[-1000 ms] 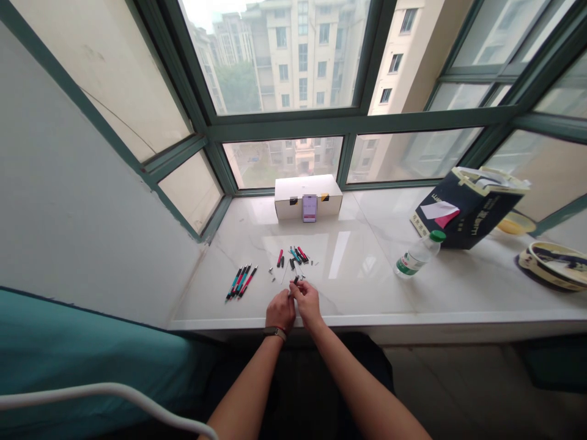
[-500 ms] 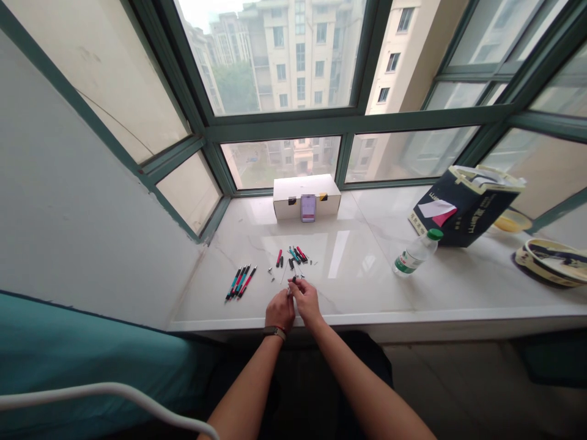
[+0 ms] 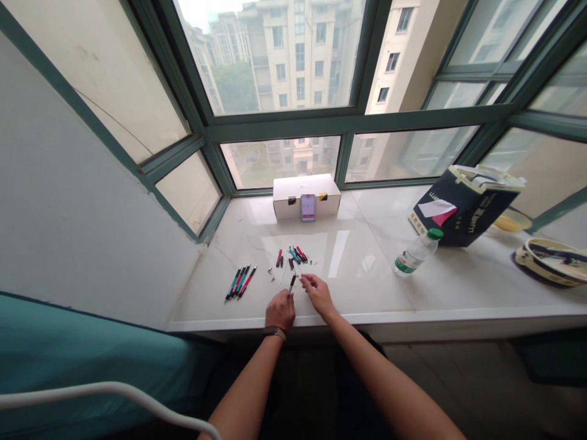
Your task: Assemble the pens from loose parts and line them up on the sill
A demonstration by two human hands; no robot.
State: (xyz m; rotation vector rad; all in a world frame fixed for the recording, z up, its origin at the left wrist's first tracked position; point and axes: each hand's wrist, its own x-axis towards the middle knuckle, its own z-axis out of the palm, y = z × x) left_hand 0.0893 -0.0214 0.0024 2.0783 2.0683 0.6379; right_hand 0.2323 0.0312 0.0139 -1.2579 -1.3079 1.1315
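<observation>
On the windowsill (image 3: 358, 293), a row of pens (image 3: 238, 283) lies left of scattered pen parts (image 3: 294, 255). Behind the parts, a phone (image 3: 308, 208) stands before a box (image 3: 293, 187) near the window (image 3: 282, 164). To the right, a bottle (image 3: 415, 255) stands before a bag (image 3: 468, 211), left of a round container (image 3: 527, 261).

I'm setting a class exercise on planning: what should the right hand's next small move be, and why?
Probably the right hand should pinch one of the loose pen parts near it, if it holds nothing (too small to tell): the left hand holds a black pen piece, far end exposed, and the right stands apart from it.
</observation>
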